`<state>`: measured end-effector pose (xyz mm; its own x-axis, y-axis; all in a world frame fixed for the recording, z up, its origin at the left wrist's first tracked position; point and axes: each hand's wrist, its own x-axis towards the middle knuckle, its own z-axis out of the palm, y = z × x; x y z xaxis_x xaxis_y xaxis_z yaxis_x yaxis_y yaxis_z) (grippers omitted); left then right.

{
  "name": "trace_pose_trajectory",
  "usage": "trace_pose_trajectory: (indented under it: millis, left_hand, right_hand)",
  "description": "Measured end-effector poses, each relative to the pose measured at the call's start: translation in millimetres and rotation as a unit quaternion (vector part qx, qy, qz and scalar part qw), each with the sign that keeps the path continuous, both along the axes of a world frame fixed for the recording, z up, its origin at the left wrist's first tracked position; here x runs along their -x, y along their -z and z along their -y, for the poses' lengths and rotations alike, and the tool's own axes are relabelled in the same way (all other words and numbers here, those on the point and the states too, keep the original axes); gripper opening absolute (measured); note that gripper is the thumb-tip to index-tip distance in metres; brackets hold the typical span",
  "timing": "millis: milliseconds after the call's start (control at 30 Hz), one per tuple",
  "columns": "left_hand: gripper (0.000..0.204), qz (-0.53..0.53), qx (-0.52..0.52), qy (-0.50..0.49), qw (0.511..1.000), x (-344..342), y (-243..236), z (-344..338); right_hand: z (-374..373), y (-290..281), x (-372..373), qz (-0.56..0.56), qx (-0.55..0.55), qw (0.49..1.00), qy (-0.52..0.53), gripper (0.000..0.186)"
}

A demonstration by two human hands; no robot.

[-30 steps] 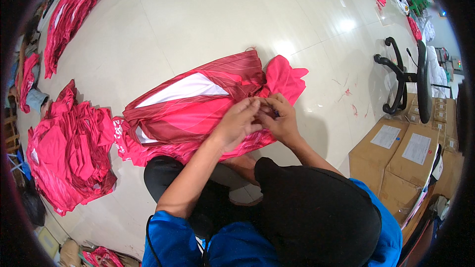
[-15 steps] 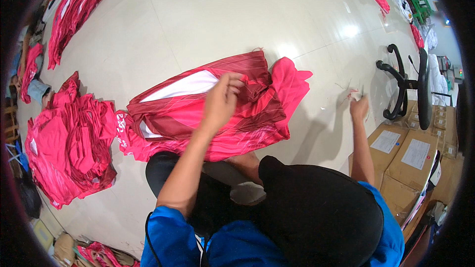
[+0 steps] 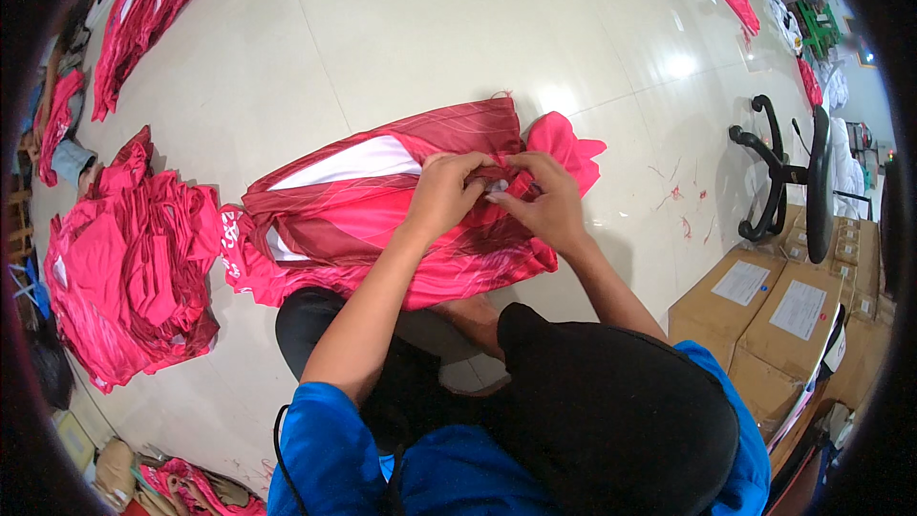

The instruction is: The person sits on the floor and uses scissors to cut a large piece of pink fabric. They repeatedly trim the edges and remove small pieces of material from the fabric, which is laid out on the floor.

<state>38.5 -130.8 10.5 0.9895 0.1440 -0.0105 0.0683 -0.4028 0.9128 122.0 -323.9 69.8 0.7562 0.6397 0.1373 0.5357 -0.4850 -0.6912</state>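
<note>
With left hand (image 3: 445, 195) and right hand (image 3: 554, 203) nearly closed, we pinch a red, white-panelled cloth garment (image 3: 358, 212); left of it lies a crumpled pink fabric heap (image 3: 134, 272).

Pink garment (image 3: 358, 218), centre of the frame: looked like thin, smooth cloth with a faint sheen.
Garment pile (image 3: 134, 272), left: was similar cloth, heavily creased.
Floor tiles (image 3: 430, 38): were polished and glossy, reflecting light at upper right.
Cartons (image 3: 718, 292), lower right: were matt brown cardboard.
Labels (image 3: 799, 310) on them: looked like white paper.
Chair base (image 3: 766, 217), right: seemed smooth black plastic.
</note>
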Motion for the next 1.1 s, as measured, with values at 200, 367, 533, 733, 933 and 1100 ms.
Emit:
trace_pose_trajectory:
  millis: [200,367,533,733,933,1100]
  left_hand:
    - [0.018,-0.02,0.137,-0.029,0.99,-3.5,-5.2,-13.6]
    - [0.018,-0.041,0.165,-0.013,0.985,-5.8,2.8,-20.4]
    - [0.023,-0.024,0.192,-0.046,0.98,-9.1,13.5,-6.6]
    - [0.025,-0.04,0.188,-0.049,0.98,-9.5,15.6,-4.0]
    - [0.025,-0.066,0.204,-0.04,0.976,-9.2,6.0,-5.4]
    - [0.024,-0.029,0.223,-0.026,0.974,-11.2,4.0,-2.0]
  right_hand:
    - [-8.0,27.2,-2.4,-0.101,-0.039,0.994,0.032,0.03]
    - [3.4,13.1,-29.4,-0.5,-0.06,0.859,0.09,0.022]
    - [-2.3,2.4,-27.3,-0.641,-0.153,0.739,0.139,0.027]
    - [0.0,-0.3,-27.0,-0.655,-0.17,0.722,0.144,0.028]
    - [-0.2,-2.6,-27.7,-0.655,-0.17,0.721,0.148,0.026]
    - [0.1,7.4,-28.6,-0.64,-0.164,0.735,0.152,0.027]
